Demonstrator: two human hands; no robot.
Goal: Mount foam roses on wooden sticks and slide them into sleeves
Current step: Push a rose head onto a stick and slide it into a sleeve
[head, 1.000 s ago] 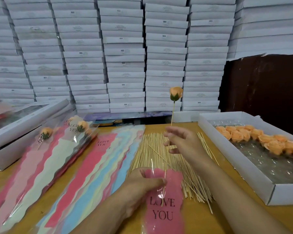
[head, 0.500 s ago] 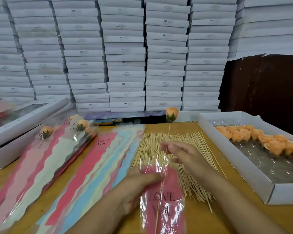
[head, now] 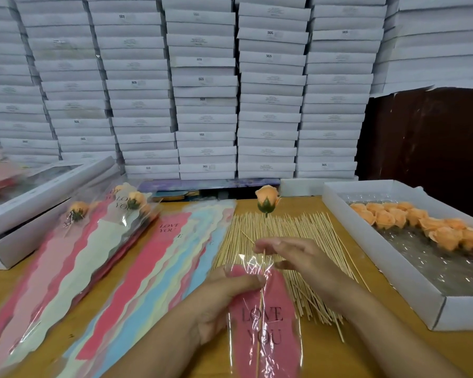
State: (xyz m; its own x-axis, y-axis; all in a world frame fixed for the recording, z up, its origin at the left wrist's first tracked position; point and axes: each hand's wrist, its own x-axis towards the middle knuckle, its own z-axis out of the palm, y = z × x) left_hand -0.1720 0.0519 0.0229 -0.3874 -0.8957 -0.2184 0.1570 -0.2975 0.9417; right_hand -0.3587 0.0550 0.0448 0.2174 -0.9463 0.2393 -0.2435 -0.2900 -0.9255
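An orange foam rose (head: 267, 199) sits on top of a thin wooden stick (head: 261, 301). My right hand (head: 292, 255) pinches the stick just above the sleeve's mouth. The stick's lower part runs down inside a clear sleeve with a pink "LOVE YOU" panel (head: 265, 331). My left hand (head: 224, 298) grips that sleeve at its top left edge, thumb on the front. Beneath both hands lies a pile of loose wooden sticks (head: 292, 233).
An open white box (head: 388, 257) at the right holds several orange roses (head: 421, 222). Empty coloured sleeves (head: 148, 268) fan out left of centre. Finished sleeved roses (head: 115, 214) lie against a white box (head: 38, 197) at the left. Stacked white boxes (head: 202, 85) wall the back.
The rose and stick have gone down, sliding deeper into the pink sleeve. My right hand lowered with the stick while my left hand kept holding the sleeve.
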